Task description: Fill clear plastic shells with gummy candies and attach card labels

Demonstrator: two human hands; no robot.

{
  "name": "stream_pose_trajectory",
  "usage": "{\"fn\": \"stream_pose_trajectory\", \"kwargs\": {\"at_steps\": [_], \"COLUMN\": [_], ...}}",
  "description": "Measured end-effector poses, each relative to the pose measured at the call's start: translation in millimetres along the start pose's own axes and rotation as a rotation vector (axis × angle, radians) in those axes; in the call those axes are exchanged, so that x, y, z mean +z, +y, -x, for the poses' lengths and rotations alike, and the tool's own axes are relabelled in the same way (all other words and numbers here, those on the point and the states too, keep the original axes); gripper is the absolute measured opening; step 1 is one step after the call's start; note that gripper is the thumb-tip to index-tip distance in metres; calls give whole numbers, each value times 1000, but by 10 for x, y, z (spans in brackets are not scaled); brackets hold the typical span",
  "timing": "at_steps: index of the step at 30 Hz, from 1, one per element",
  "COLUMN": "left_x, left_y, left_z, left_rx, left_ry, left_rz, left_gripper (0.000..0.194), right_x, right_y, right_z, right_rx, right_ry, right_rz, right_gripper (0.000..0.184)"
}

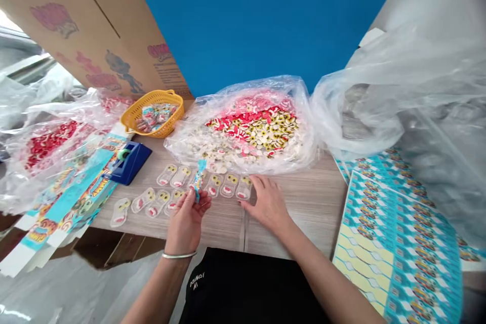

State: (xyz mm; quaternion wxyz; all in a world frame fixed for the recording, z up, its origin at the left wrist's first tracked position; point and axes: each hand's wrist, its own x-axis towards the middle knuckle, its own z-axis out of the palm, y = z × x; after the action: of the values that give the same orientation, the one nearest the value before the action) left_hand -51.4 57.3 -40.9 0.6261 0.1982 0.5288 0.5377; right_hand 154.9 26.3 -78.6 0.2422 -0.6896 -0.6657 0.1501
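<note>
My left hand [189, 220] is closed, pinching the lower end of a blue printed label strip [199, 174] that stands up from the fingers. At the right end of a row of small clear plastic trays, my right hand [268, 202] has its thumb and fingertips around the edge of the last clear plastic tray [243, 188]. Yellow-ringed eye pieces and a red-and-white lip piece lie in it. More filled trays [229, 186] lie in line to its left. A second, nearer row [120, 211] extends to the left, its right end partly hidden by my left hand.
Behind the trays lies an open plastic bag [261, 131] of eye and lip pieces. A yellow basket [172, 124] holds wrapped packs. Left are a blue tape dispenser [132, 163] and printed card strips [72, 187]; right, printed label sheets [408, 243] beneath clear plastic.
</note>
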Motion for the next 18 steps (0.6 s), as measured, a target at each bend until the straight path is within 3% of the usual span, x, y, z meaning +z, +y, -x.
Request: {"fn": "stream_pose_trajectory", "kwargs": {"at_steps": [4, 8, 14, 18], "left_x": [-190, -161, 82, 252], "left_y": [66, -47, -311, -478], "left_z": [-33, 25, 192, 281], "left_rx": [3, -41, -199, -284], "left_ry": [52, -4, -275, -459], "left_rz": [8, 2, -86, -174], "left_gripper": [32, 30, 22, 24], "right_x": [91, 8, -178, -189], "right_y": [-52, 50, 233, 271], "right_z": [-216, -37, 540, 707], "right_rx": [-55, -106, -45, -10], "right_ry": [-71, -106, -112, -72], "right_rz": [112, 132, 126, 75], "right_gripper": [67, 62, 67, 76]}}
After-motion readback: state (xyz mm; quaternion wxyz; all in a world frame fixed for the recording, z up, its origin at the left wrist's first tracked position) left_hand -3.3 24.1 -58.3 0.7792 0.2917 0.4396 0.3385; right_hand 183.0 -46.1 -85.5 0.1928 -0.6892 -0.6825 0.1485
